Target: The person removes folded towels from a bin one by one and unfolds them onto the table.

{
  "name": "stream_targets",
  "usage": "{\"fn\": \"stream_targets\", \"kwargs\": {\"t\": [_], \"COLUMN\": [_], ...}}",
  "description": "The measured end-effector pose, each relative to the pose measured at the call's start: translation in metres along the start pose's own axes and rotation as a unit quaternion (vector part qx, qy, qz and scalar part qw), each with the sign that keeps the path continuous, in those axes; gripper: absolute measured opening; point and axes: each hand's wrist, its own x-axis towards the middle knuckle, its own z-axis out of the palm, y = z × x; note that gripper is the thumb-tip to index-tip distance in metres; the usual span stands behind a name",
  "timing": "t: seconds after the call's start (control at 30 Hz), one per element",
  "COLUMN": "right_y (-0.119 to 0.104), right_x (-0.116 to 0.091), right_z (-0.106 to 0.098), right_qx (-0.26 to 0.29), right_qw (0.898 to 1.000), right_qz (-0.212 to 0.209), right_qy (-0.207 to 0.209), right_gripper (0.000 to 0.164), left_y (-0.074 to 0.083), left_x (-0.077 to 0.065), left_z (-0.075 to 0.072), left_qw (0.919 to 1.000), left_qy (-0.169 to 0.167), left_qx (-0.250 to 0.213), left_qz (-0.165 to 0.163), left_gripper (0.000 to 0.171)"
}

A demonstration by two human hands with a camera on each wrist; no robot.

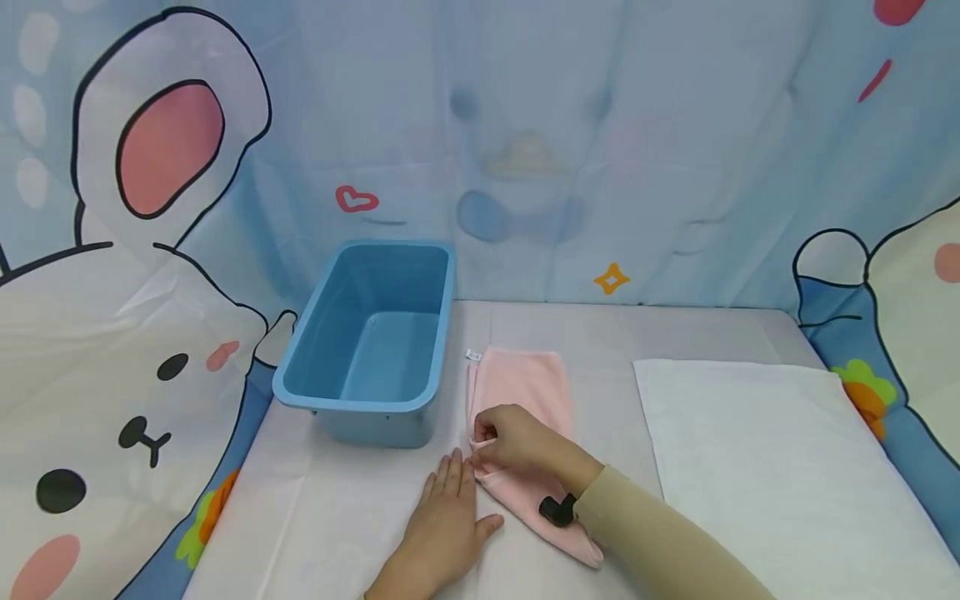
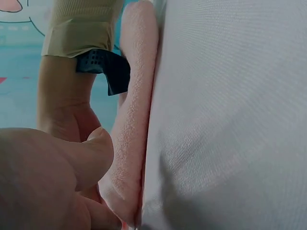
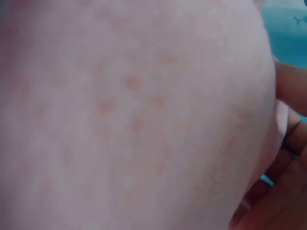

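A pink towel (image 1: pixel 528 383), folded into a long strip, lies on the table with its near part folded over at an angle. My right hand (image 1: pixel 517 440) pinches the towel's left edge near the middle, fingers curled. My left hand (image 1: pixel 447 525) rests on the table with fingers straight, its fingertips right at the same edge. In the left wrist view the towel's fuzzy side (image 2: pixel 134 110) stands thick beside the left thumb (image 2: pixel 98 153). Close up in the right wrist view, the towel cloth (image 3: pixel 144 124) hides most of the right hand; some fingers (image 3: pixel 291 88) show at the right.
A blue plastic basin (image 1: pixel 356 406) stands at the table's back left. To the right lies a flat white cloth (image 1: pixel 780 467). A black wrist camera (image 1: pixel 557 510) on the right wrist hangs over the towel. A printed blue curtain (image 1: pixel 675 150) closes off the back.
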Motion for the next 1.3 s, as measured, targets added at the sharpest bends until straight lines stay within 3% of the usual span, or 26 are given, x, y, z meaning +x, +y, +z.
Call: {"fn": "stream_targets", "kwargs": {"t": [0.27, 0.53, 0.8, 1.1, 1.3], "right_y": [0.012, 0.023, 0.031, 0.043, 0.054], "right_x": [-0.011, -0.024, -0.036, -0.045, -0.053], "right_z": [-0.012, -0.027, -0.037, -0.046, -0.057], "right_qx": [0.046, 0.067, 0.117, 0.121, 0.114], "right_qw": [0.998, 0.996, 0.989, 0.984, 0.981], "right_qz": [-0.029, -0.008, 0.001, 0.015, 0.021], "right_qy": [0.030, 0.066, 0.094, 0.131, 0.158], "right_gripper": [0.025, 0.024, 0.018, 0.017, 0.016], "left_y": [0.002, 0.003, 0.001, 0.013, 0.014], "left_x": [0.004, 0.007, 0.014, 0.032, 0.037], "left_z": [0.000, -0.001, 0.003, 0.010, 0.011], "left_qw": [0.9993, 0.9964, 0.9940, 0.9824, 0.9758], "left_qy": [0.018, 0.057, 0.065, 0.093, 0.120], "left_qx": [0.002, -0.001, 0.009, 0.034, 0.059], "left_qz": [0.031, 0.062, 0.088, 0.158, 0.173], "left_gripper": [0.074, 0.040, 0.034, 0.034, 0.023]}}
